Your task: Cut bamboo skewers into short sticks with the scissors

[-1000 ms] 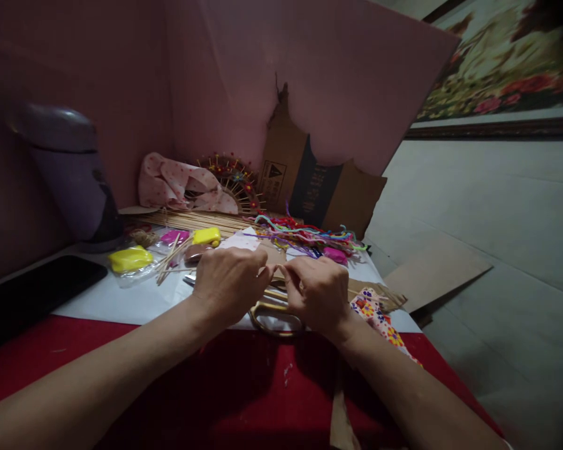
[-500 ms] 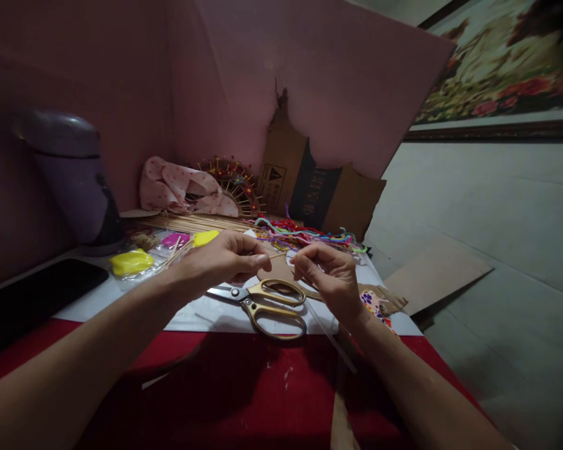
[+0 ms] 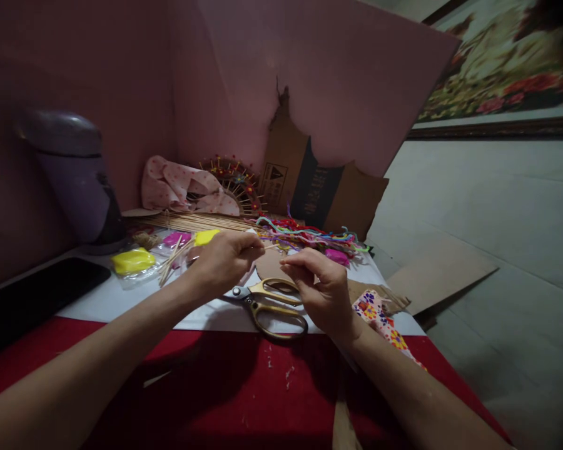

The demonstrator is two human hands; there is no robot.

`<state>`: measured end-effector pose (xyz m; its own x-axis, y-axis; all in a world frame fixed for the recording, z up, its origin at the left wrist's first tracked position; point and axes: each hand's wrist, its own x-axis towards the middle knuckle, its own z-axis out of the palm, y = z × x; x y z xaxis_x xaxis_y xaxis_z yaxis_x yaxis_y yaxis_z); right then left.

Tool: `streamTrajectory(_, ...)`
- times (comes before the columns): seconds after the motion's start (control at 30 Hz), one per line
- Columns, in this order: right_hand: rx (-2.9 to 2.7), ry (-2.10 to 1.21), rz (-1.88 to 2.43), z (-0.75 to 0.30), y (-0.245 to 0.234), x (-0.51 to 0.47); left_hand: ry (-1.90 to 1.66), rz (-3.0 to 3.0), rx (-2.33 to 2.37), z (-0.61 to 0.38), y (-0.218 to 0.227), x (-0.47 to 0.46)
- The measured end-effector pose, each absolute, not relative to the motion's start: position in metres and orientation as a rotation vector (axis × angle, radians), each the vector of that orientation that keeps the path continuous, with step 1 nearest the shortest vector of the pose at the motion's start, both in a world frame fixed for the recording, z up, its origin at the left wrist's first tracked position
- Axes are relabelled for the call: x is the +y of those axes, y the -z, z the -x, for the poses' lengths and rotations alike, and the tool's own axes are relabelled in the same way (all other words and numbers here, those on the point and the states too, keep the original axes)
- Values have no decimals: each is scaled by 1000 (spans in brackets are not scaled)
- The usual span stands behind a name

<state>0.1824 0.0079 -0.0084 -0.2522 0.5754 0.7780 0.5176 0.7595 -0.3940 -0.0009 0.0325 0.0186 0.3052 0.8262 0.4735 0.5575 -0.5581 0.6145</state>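
My left hand is closed in a pinch on a thin wooden stick, whose light tip pokes out to the right. Just right of that tip, my right hand is closed with thumb and forefinger pressed together; whatever is between them is too small to make out. Below both hands lie scissors with gold handles, their blades partly covered by my left hand. A piece of brown cardboard with a curved edge rests behind the scissors. Floral fabric shows beside my right wrist.
At the back are bundled sticks, colourful pipe cleaners, a pin-studded wheel shape and torn cardboard. Yellow clay in plastic, a phone and a purple tumbler stand left.
My left hand has risen slightly and turned, the stick still in its fingers. My right fingertips have shifted left and a little up. More of the floral fabric shows.
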Motion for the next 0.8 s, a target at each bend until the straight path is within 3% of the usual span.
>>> streamTrajectory(0.3,-1953,17,829,-183,13,8,-1146,-2028,1826,51,-18,84)
streamTrajectory(0.47,-1973,36,823,-183,13,7,-1224,-1775,1880,70,-12,103)
streamTrajectory(0.8,-2005,152,759,-182,11,5,-1809,-1347,1158,70,-28,88)
